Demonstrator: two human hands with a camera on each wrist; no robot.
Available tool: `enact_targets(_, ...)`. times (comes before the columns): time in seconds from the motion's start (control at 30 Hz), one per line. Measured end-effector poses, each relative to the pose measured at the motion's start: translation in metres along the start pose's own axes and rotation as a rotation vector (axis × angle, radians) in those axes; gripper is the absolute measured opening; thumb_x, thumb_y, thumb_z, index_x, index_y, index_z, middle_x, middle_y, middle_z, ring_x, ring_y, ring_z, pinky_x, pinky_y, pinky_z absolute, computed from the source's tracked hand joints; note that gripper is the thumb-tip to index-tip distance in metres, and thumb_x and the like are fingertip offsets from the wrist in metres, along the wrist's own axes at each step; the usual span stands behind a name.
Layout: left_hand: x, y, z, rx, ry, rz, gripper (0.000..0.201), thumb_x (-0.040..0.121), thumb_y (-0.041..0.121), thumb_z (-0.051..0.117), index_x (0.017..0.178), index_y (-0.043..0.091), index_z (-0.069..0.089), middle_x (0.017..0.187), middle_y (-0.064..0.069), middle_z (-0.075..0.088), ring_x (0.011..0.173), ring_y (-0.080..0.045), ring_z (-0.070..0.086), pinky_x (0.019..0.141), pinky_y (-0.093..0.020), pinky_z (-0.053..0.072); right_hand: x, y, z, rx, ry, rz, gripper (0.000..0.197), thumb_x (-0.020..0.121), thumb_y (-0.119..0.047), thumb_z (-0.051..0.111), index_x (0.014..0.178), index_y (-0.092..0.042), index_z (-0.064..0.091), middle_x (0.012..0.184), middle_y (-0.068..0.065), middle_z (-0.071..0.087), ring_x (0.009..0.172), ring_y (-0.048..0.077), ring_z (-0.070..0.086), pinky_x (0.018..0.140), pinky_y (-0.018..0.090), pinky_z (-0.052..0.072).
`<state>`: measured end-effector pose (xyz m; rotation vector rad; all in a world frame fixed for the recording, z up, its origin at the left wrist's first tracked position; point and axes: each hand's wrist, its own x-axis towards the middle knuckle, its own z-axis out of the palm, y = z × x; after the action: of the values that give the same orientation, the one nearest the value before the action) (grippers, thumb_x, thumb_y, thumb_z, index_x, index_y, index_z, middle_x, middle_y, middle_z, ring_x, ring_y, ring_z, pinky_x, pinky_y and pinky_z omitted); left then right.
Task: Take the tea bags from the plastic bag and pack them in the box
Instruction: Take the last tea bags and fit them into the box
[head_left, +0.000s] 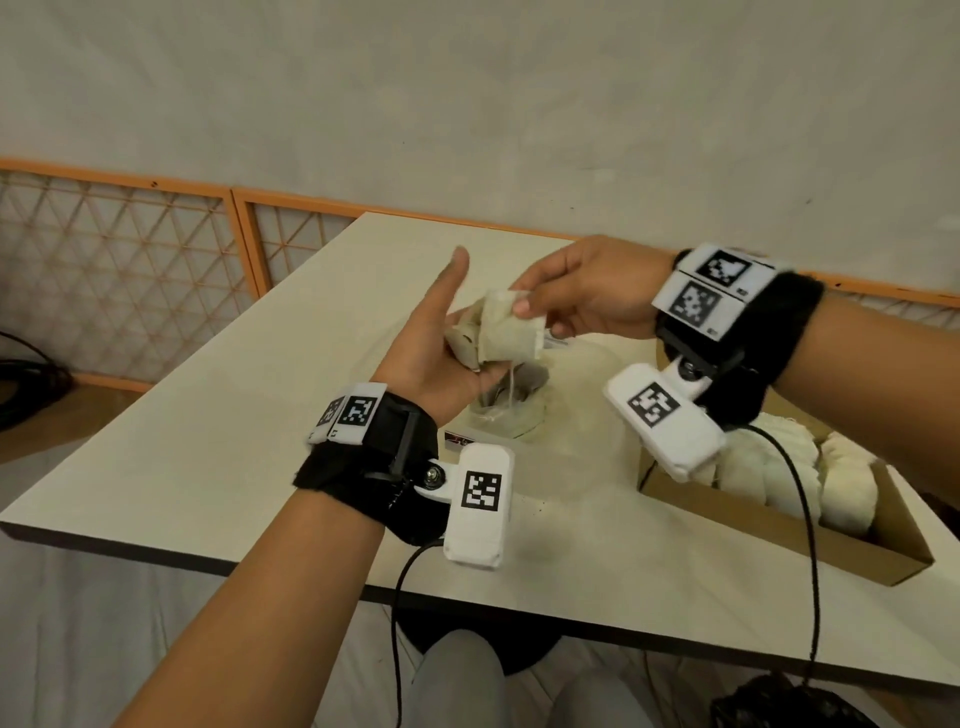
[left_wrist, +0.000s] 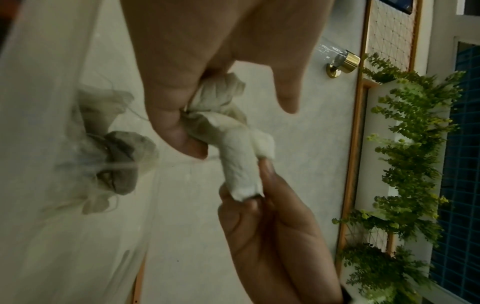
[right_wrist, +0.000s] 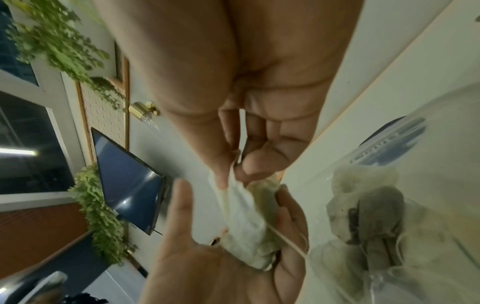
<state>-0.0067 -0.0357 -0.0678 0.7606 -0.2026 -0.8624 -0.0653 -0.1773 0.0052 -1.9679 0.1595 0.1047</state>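
Note:
My left hand (head_left: 434, 348) is held palm up above the table with the thumb sticking out, and its fingers (left_wrist: 179, 131) curl round a bunch of pale tea bags (head_left: 498, 335). My right hand (head_left: 540, 306) pinches the top edge of one tea bag (left_wrist: 240, 164) of that bunch between thumb and finger (right_wrist: 255, 164). A thin string (head_left: 511, 387) hangs from the bunch toward the clear plastic bag (head_left: 511, 415) lying on the table below, which holds darker tea bags (right_wrist: 374, 218). The brown cardboard box (head_left: 779, 525) sits at the right with white tea bags (head_left: 836, 483) inside.
The cream table (head_left: 218, 447) has its front edge close to me. An orange-framed lattice screen (head_left: 119, 260) runs along the wall behind. Black cables (head_left: 810, 545) trail from both wrist cameras. A dark monitor (right_wrist: 127, 185) and green plants (left_wrist: 410, 164) stand off the table.

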Motion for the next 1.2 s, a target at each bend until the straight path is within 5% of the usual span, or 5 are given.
enact_targets(0.17, 0.014, -0.010, -0.004, 0.023, 0.179, 0.101, 0.005, 0.089, 0.007, 0.061, 0.091, 0.003, 0.062, 0.072, -0.005, 0.066, 0.060, -0.009, 0.061, 0.051, -0.015, 0.049, 0.029, 0.008, 0.000, -0.190, 0.230, 0.222, 0.016, 0.084, -0.017, 0.066, 0.078, -0.003, 0.061, 0.067, 0.010, 0.059, 0.054, 0.014, 0.052, 0.054, 0.021, 0.047)
enact_targets(0.43, 0.020, -0.005, -0.013, -0.197, 0.233, 0.171, 0.007, 0.090, 0.002, 0.057, 0.083, 0.004, 0.059, 0.063, -0.004, 0.061, 0.067, -0.012, 0.054, 0.049, -0.013, 0.048, 0.033, 0.044, -0.006, -0.480, 0.010, 0.606, 0.053, 0.070, -0.046, 0.076, 0.097, -0.002, 0.067, 0.066, 0.007, 0.066, 0.048, 0.013, 0.043, 0.046, 0.019, 0.036)
enact_targets(0.6, 0.019, -0.006, -0.012, -0.176, 0.231, 0.164, 0.007, 0.090, 0.003, 0.057, 0.084, 0.004, 0.059, 0.069, -0.005, 0.060, 0.067, -0.012, 0.055, 0.052, -0.013, 0.048, 0.035, 0.047, 0.001, -0.372, 0.001, 0.521, 0.029, 0.077, -0.035, 0.074, 0.093, -0.023, 0.053, 0.056, 0.000, 0.053, 0.042, 0.008, 0.035, 0.039, 0.016, 0.025)
enact_targets(0.97, 0.019, -0.004, -0.015, -0.182, 0.224, 0.165, 0.008, 0.090, 0.003, 0.056, 0.083, 0.004, 0.059, 0.069, -0.005, 0.060, 0.065, -0.012, 0.055, 0.049, -0.014, 0.048, 0.038, 0.048, 0.006, -0.353, 0.035, 0.398, 0.014, 0.080, -0.017, 0.070, 0.072, -0.011, 0.060, 0.061, 0.003, 0.053, 0.049, 0.011, 0.038, 0.045, 0.019, 0.028)
enact_targets(1.2, 0.022, -0.003, -0.010, -0.189, 0.241, 0.166, 0.008, 0.090, 0.003, 0.056, 0.083, 0.005, 0.059, 0.067, -0.004, 0.060, 0.062, -0.010, 0.055, 0.049, -0.014, 0.047, 0.032, 0.046, 0.009, -0.288, 0.002, 0.318, 0.014, 0.078, -0.005, 0.071, 0.073, -0.011, 0.058, 0.078, 0.010, 0.068, 0.063, 0.019, 0.063, 0.055, 0.023, 0.048)
